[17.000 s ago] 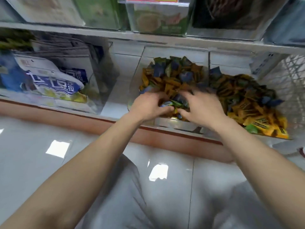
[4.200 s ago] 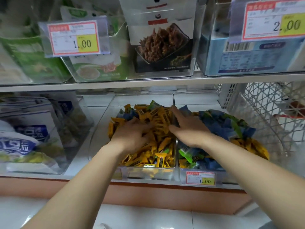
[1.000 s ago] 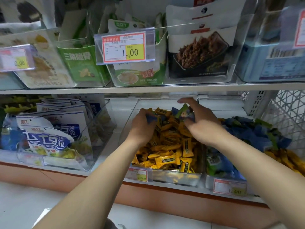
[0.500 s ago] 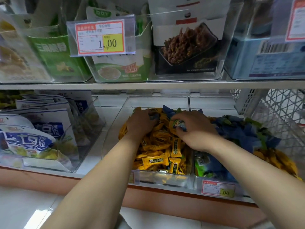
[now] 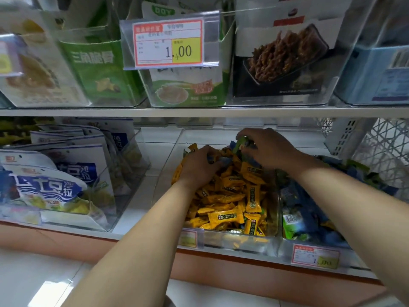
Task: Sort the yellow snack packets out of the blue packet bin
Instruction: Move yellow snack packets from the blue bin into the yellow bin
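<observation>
Two clear bins stand side by side on the lower shelf. The left bin (image 5: 230, 241) is heaped with yellow snack packets (image 5: 225, 217). The right bin (image 5: 285, 247) holds mostly blue and green packets (image 5: 303, 209). Both my hands are at the back of the yellow heap. My left hand (image 5: 197, 168) is curled into the pile around blue and yellow packets. My right hand (image 5: 265, 146) pinches a green-and-blue packet (image 5: 240, 144) lifted slightly above the heap. A few blue packets lie between my hands.
A clear bin of large white-and-blue bags (image 5: 51, 187) stands to the left. A white wire basket (image 5: 380, 147) sits at the far right. The upper shelf edge (image 5: 199, 111) hangs close above my hands, carrying bins and a price tag (image 5: 169, 44).
My right hand has risen from the heap's top toward the back, lifting the green-and-blue packet. My left hand stays dug into the pile. The camera has shifted slightly.
</observation>
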Action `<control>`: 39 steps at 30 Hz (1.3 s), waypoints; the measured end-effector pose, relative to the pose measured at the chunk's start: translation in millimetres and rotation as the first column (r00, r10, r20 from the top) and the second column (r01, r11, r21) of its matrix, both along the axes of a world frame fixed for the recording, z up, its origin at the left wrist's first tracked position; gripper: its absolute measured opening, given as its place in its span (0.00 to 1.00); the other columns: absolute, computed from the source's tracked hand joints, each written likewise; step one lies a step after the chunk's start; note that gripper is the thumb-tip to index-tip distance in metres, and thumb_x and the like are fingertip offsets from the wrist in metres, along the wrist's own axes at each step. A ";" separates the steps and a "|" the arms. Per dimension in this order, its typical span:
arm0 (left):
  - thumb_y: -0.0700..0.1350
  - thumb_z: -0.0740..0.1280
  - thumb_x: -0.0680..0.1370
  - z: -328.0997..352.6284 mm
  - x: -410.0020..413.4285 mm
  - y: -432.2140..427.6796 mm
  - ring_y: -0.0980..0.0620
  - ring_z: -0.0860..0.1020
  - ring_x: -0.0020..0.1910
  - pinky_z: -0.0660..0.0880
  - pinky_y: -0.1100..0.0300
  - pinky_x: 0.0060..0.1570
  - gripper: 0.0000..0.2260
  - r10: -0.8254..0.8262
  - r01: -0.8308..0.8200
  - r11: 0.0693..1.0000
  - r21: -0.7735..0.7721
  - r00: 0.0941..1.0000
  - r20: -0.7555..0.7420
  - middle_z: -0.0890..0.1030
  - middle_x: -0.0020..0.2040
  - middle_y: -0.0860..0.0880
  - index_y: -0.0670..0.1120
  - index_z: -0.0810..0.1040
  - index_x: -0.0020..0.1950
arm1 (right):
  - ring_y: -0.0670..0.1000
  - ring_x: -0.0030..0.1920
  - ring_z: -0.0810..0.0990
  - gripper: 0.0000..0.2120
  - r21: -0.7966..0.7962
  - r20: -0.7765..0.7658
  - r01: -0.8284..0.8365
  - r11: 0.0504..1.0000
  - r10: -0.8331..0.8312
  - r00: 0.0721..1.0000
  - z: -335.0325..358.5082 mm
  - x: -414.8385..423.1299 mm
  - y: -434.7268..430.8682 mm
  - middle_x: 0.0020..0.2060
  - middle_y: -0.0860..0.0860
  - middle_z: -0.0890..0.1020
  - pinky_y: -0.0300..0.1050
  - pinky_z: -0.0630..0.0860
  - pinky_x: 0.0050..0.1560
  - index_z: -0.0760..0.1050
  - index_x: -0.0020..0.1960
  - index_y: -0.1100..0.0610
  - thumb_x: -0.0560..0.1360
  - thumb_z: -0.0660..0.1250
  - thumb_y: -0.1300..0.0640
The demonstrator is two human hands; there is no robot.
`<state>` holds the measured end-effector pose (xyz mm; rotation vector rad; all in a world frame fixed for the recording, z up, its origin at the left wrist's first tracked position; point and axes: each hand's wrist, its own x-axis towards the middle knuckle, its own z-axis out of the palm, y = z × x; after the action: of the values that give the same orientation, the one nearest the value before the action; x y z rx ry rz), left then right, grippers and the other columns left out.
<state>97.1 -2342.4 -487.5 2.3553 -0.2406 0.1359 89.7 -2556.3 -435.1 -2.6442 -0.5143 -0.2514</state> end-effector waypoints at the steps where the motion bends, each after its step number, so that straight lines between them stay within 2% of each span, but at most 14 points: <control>1: 0.54 0.71 0.77 -0.9 -0.1 1.3 0.56 0.73 0.51 0.69 0.63 0.47 0.16 -0.016 0.016 1.000 0.007 1.000 0.001 0.79 0.55 0.54 0.53 0.77 0.63 | 0.56 0.55 0.78 0.14 -0.037 -0.034 -0.019 0.999 0.018 0.999 -0.8 9.7 2.6 0.57 0.53 0.81 0.45 0.67 0.46 0.75 0.64 0.50 0.79 0.67 0.53; 5: 0.48 0.67 0.80 -2.5 0.3 5.0 0.51 0.76 0.63 0.72 0.60 0.56 0.17 -0.096 0.097 0.995 0.012 0.994 -0.051 0.78 0.66 0.51 0.52 0.75 0.70 | 0.56 0.60 0.75 0.16 -0.280 -0.178 -0.046 0.959 -0.005 0.984 -7.7 39.8 12.0 0.64 0.53 0.77 0.47 0.68 0.50 0.71 0.68 0.46 0.81 0.62 0.47; 8: 0.50 0.67 0.79 -1.4 -1.1 6.8 0.51 0.76 0.62 0.75 0.56 0.60 0.18 -0.129 0.127 0.992 -0.024 0.986 -0.106 0.77 0.66 0.52 0.54 0.75 0.70 | 0.57 0.66 0.73 0.23 -0.417 -0.216 -0.047 0.908 -0.049 0.975 -12.2 48.6 14.6 0.71 0.53 0.72 0.47 0.67 0.53 0.62 0.76 0.43 0.82 0.57 0.43; 10: 0.55 0.69 0.77 -1.6 -2.3 7.7 0.53 0.75 0.60 0.75 0.57 0.55 0.21 -0.141 0.136 0.990 -0.049 0.983 -0.117 0.75 0.63 0.54 0.55 0.74 0.69 | 0.56 0.67 0.73 0.25 -0.454 -0.223 -0.052 0.889 -0.057 0.973 -15.2 50.4 15.3 0.72 0.52 0.70 0.47 0.68 0.53 0.58 0.78 0.42 0.82 0.56 0.42; 12: 0.59 0.71 0.74 -1.7 -4.3 8.3 0.55 0.74 0.58 0.73 0.61 0.51 0.24 -0.148 0.141 0.988 -0.063 0.979 -0.140 0.75 0.60 0.55 0.55 0.73 0.69 | 0.56 0.63 0.75 0.24 -0.451 -0.201 -0.050 0.891 -0.047 0.978 -16.9 51.0 14.7 0.70 0.52 0.72 0.46 0.69 0.48 0.58 0.77 0.41 0.82 0.56 0.41; 15: 0.58 0.74 0.72 -2.8 -5.4 9.7 0.54 0.75 0.58 0.73 0.60 0.52 0.27 -0.164 0.154 0.985 -0.076 0.977 -0.139 0.77 0.60 0.55 0.55 0.72 0.68 | 0.55 0.58 0.77 0.23 -0.468 -0.169 -0.044 0.883 -0.040 0.985 -18.3 51.7 12.9 0.65 0.51 0.73 0.47 0.68 0.44 0.61 0.74 0.40 0.80 0.59 0.39; 18: 0.55 0.74 0.74 -3.4 -7.1 9.4 0.55 0.75 0.58 0.72 0.65 0.50 0.22 -0.182 0.171 0.977 -0.130 0.980 -0.080 0.76 0.58 0.58 0.57 0.74 0.66 | 0.52 0.53 0.76 0.23 -0.467 -0.170 -0.060 0.882 -0.023 0.985 -19.5 51.8 11.2 0.61 0.49 0.76 0.44 0.66 0.39 0.64 0.71 0.38 0.78 0.61 0.38; 21: 0.55 0.73 0.74 -4.0 -9.0 9.4 0.58 0.73 0.56 0.66 0.71 0.44 0.18 -0.153 0.148 0.983 -0.106 0.987 -0.040 0.75 0.57 0.59 0.56 0.77 0.63 | 0.49 0.48 0.75 0.17 -0.382 -0.168 -0.075 0.921 0.011 0.986 -18.2 52.1 9.5 0.56 0.46 0.79 0.44 0.69 0.39 0.68 0.62 0.36 0.74 0.65 0.37; 26: 0.55 0.74 0.74 -2.9 -13.0 8.9 0.57 0.74 0.51 0.64 0.69 0.38 0.13 -0.107 0.107 0.987 -0.122 0.994 0.007 0.76 0.53 0.56 0.56 0.78 0.57 | 0.49 0.46 0.75 0.13 -0.312 -0.179 -0.094 0.945 0.039 0.983 -11.7 46.2 7.0 0.44 0.41 0.73 0.43 0.65 0.39 0.70 0.55 0.40 0.74 0.70 0.41; 30: 0.55 0.74 0.74 6.3 -18.2 8.8 0.61 0.75 0.44 0.67 0.66 0.36 0.09 0.002 0.019 0.973 -0.230 0.996 0.092 0.77 0.46 0.59 0.58 0.75 0.49 | 0.49 0.46 0.78 0.07 -0.030 -0.025 -0.056 0.998 0.055 0.998 -7.2 27.3 9.3 0.44 0.46 0.78 0.44 0.68 0.40 0.74 0.50 0.46 0.75 0.72 0.50; 33: 0.53 0.74 0.74 17.1 -21.8 9.2 0.61 0.76 0.42 0.70 0.70 0.34 0.08 0.083 -0.048 0.928 -0.369 0.993 0.080 0.78 0.45 0.57 0.58 0.76 0.46 | 0.34 0.43 0.76 0.05 0.301 0.057 0.009 0.953 -0.028 0.998 2.2 2.1 14.6 0.44 0.40 0.78 0.30 0.69 0.40 0.76 0.51 0.46 0.77 0.70 0.52; 34: 0.53 0.74 0.74 20.6 -24.0 8.9 0.62 0.75 0.43 0.69 0.73 0.34 0.08 0.098 -0.062 0.910 -0.411 0.993 0.068 0.78 0.45 0.58 0.57 0.76 0.47 | 0.33 0.44 0.77 0.04 0.398 0.038 0.041 0.917 -0.061 0.997 5.6 -7.2 16.0 0.44 0.38 0.79 0.28 0.69 0.40 0.76 0.51 0.46 0.77 0.70 0.51; 36: 0.54 0.74 0.74 27.8 -30.3 5.0 0.63 0.75 0.44 0.69 0.72 0.35 0.10 0.102 -0.073 0.882 -0.466 0.994 0.036 0.78 0.46 0.59 0.55 0.77 0.50 | 0.39 0.47 0.80 0.04 0.609 -0.065 0.119 0.784 -0.100 0.993 9.8 -25.5 16.7 0.47 0.42 0.82 0.34 0.75 0.44 0.78 0.52 0.47 0.77 0.70 0.52; 39: 0.57 0.72 0.75 38.4 -43.3 -11.8 0.61 0.77 0.46 0.70 0.69 0.38 0.08 0.052 -0.062 0.831 -0.552 0.998 -0.034 0.79 0.47 0.59 0.57 0.77 0.50 | 0.53 0.48 0.84 0.05 0.830 -0.281 0.279 0.483 -0.070 0.957 14.7 -51.9 15.2 0.47 0.49 0.85 0.46 0.80 0.43 0.80 0.54 0.51 0.78 0.69 0.54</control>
<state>53.7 -2354.3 -449.0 1.7799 -0.1006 0.1866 37.8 -2541.1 -420.4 -1.6588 0.0152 -0.2080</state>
